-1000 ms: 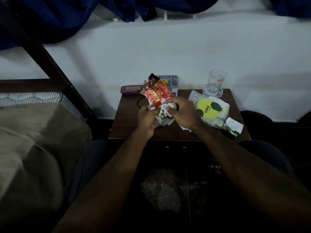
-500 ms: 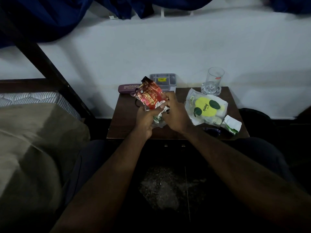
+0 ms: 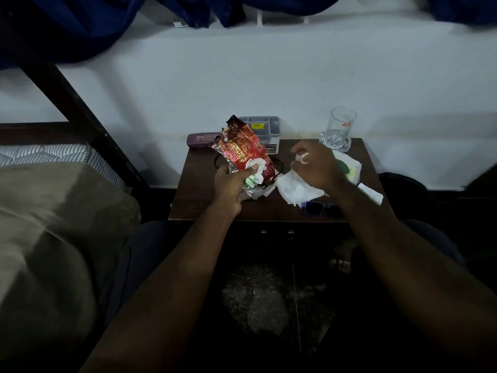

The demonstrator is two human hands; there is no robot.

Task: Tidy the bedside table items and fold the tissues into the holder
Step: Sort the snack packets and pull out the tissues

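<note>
My left hand (image 3: 230,184) grips a red snack wrapper (image 3: 243,149) bunched with crumpled white and green scraps (image 3: 255,170) over the middle of the brown bedside table (image 3: 204,208). My right hand (image 3: 317,165) hovers to the right above a flat white tissue (image 3: 298,188), its fingertips pinched on a small white scrap (image 3: 300,158). A grey tissue holder (image 3: 265,127) stands at the table's back edge, behind the wrapper. The tissue pack (image 3: 349,168) with green and yellow print is mostly hidden under my right hand.
A glass tumbler (image 3: 340,129) stands at the back right corner. A purple spectacle case (image 3: 201,140) lies at the back left. Blue sunglasses (image 3: 318,208) sit at the front edge, a white packet (image 3: 372,193) on the right. A bed (image 3: 53,211) is on the left.
My right hand has left the bundle and moved right, above the tissue, which now lies uncovered on the table. My left hand keeps the wrapper and has tilted it upward.
</note>
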